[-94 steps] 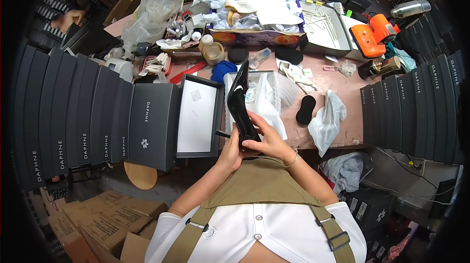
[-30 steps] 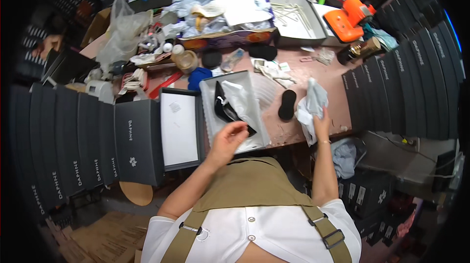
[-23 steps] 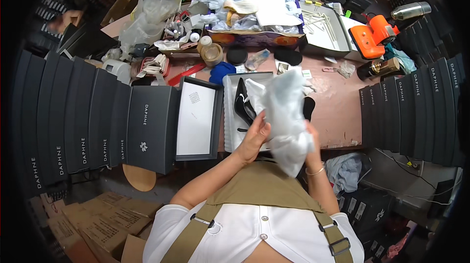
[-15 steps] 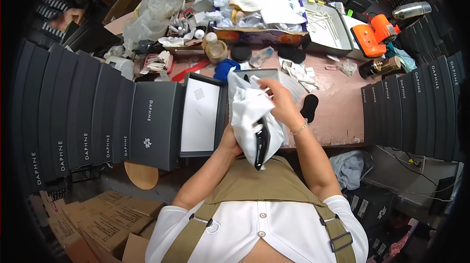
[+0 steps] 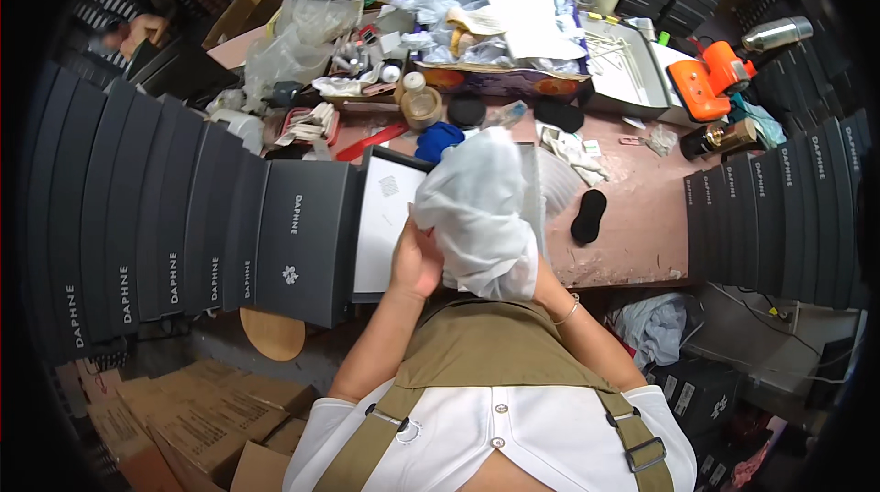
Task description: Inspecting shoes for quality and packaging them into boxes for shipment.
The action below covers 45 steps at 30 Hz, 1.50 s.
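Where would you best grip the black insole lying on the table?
Probably pinch the black insole across its narrow middle, coming straight down from above: it lies flat and alone on the pink tabletop, long axis roughly front to back, with both long edges free.

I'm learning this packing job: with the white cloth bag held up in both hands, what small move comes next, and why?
Probably lower the white cloth bag toward the open grey shoebox behind it: the left hand grips its edge, the right hand is hidden beneath it, and the bag bulges, apparently already filled.
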Each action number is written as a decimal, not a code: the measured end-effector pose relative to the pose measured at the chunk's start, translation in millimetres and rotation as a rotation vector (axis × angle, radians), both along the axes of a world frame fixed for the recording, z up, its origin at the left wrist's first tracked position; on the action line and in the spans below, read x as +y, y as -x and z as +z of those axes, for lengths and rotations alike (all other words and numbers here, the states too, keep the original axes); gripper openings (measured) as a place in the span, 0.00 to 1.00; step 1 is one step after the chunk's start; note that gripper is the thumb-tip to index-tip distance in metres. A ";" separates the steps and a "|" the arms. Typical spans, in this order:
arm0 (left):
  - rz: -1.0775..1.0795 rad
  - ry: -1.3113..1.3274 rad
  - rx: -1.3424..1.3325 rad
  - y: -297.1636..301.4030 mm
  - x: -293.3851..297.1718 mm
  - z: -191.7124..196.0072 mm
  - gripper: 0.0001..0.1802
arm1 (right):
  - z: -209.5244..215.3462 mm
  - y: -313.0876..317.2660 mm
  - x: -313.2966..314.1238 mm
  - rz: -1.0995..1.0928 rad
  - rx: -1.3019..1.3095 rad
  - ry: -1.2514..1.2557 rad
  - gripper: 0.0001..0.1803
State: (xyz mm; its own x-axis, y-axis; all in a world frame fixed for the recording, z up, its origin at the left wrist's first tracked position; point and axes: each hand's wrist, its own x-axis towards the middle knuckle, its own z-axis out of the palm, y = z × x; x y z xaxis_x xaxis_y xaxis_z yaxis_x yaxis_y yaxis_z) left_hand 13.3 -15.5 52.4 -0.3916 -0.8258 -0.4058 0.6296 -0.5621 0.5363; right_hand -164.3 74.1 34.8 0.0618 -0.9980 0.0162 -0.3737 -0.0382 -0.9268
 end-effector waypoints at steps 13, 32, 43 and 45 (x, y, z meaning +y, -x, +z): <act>0.130 0.415 -0.254 4.5 -76.8 23.0 0.15 | 56.6 59.8 -26.1 -0.111 0.149 0.141 0.38; -0.801 0.702 -0.468 13.5 -56.4 17.2 0.25 | 108.9 97.4 -18.4 0.320 0.865 0.109 0.25; -0.293 0.078 -0.114 47.0 5.2 -29.7 0.32 | 42.1 3.5 -26.4 -0.112 0.197 -0.053 0.14; -0.219 0.525 -0.547 45.4 8.1 -27.0 0.30 | 19.1 0.7 -24.1 -0.051 -0.096 -0.298 0.15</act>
